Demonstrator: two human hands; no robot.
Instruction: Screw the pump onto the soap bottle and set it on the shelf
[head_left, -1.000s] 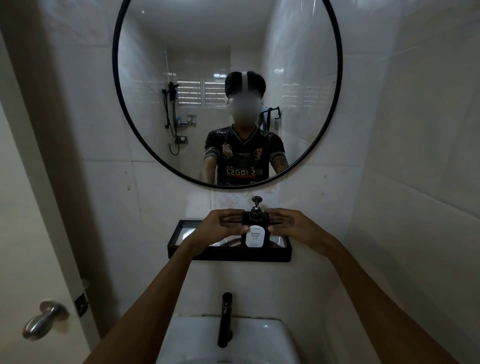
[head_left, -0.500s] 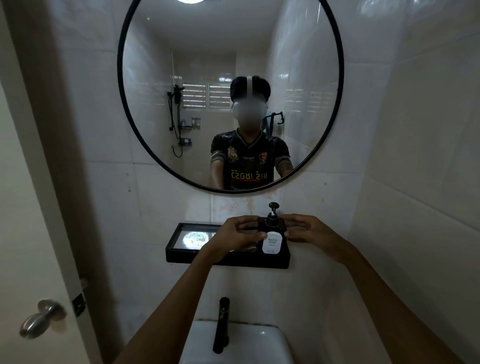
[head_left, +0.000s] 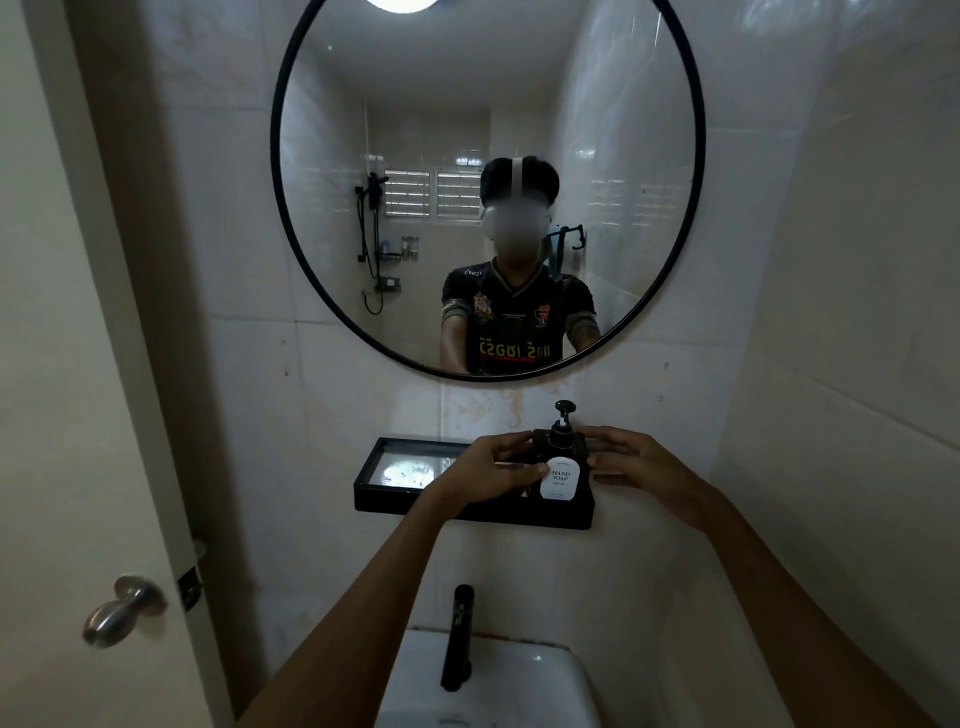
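Soap bottle (head_left: 560, 470) is the dark square one with a white "HAND SOAP" label, and it is standing upright at the right end of the black shelf (head_left: 405, 499), its pump (head_left: 563, 422) sitting on top. Nearest the camera, a white sink (head_left: 519, 686) and black faucet (head_left: 457, 636) are showing below, with two bare forearms reaching up over them. The left hand (head_left: 493, 470) is curling around the bottle's left side, thumb lying on the label. The right hand (head_left: 631, 457) is resting half-open by the right side, fingertips touching or just beside it; I cannot tell which. Behind, a round mirror (head_left: 283, 249) is hanging on the tiled wall.
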